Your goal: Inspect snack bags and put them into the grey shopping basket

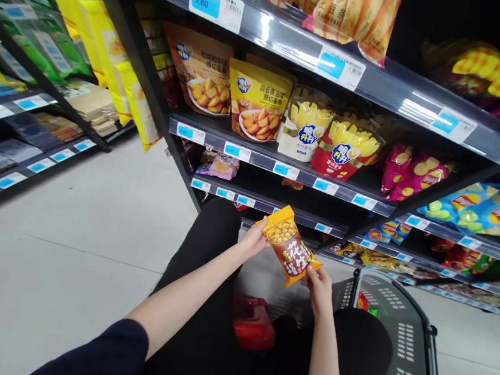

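Observation:
An orange and brown bag of peanuts (pixel 291 246) is held between my two hands, tilted, with its printed front facing up toward me. My left hand (pixel 255 239) pinches its upper left edge. At the lower right corner, my right hand (pixel 319 285) grips the bag with thumb and fingers. The bag hangs in front of the lower shelves, above the gap between my knees. Below it, a red object (pixel 253 323) sits near the floor, blurred and partly hidden.
A grey shopping basket (pixel 409 356) with some colourful packets stands at my right. Ahead, a shelf (pixel 258 149) holds brown and yellow snack pouches (pixel 260 101) and fry-shaped packs (pixel 343 147). Blue chip bags (pixel 477 207) lie farther right. Yellow packets (pixel 112 45) hang at the left.

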`<state>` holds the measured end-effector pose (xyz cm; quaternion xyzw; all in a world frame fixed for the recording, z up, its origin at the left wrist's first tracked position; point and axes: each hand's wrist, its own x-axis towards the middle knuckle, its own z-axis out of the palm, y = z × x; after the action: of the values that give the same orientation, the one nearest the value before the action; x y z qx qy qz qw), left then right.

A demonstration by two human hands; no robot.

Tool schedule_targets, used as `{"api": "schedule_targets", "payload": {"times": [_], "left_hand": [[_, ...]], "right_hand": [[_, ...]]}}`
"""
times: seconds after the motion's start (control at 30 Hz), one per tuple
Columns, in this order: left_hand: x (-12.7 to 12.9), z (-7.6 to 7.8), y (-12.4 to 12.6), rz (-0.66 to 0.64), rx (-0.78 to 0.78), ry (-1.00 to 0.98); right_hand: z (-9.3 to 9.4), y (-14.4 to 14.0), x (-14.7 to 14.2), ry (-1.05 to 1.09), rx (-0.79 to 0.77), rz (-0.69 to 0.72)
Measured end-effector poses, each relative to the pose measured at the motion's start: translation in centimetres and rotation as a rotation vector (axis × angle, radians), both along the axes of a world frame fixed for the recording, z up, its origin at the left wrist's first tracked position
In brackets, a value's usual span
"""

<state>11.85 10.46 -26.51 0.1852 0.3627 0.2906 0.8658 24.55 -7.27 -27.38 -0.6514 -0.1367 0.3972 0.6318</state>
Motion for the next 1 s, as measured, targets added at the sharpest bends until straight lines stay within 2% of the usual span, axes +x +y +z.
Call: {"api": "schedule_targets", "payload": {"times": [0.13, 0.3, 0.47, 0.6, 0.67, 0.83, 1.0], "left_hand": [[0.2, 0.1, -0.3, 0.006, 0.014, -0.029], [0.6, 0.1, -1.1, -0.016, 0.089, -0.064], [0.5, -0.2, -1.6, -0.218, 0.260, -0.052], [0.0, -0.5, -1.6, -0.417, 0.346, -0.030], [-0.1, -0.8, -1.6, -0.459, 0.404, 0.017], [0.5, -1.9, -1.7, -0.322, 0.527, 0.211], [1.2, -2.6, -1.9, -0.243, 0.442, 0.230]], "right_hand": [[-0.1, 0.3, 0.0, -0.056, 0.047, -0.097], [-0.7, 0.7, 0.0, -0.212, 0.076, -0.324], [-1.4, -0.1, 1.3, -0.423, 0.003, -0.489], [-1.3, -1.3, 3.0, -0.561, -0.068, -0.530], [-1.1, -1.6, 3.4, -0.605, -0.083, -0.515], [-0.5, -1.3, 2.5, -0.620, -0.057, -0.464], [-0.7, -0.4, 1.4, -0.472, 0.009, -0.557]]}}
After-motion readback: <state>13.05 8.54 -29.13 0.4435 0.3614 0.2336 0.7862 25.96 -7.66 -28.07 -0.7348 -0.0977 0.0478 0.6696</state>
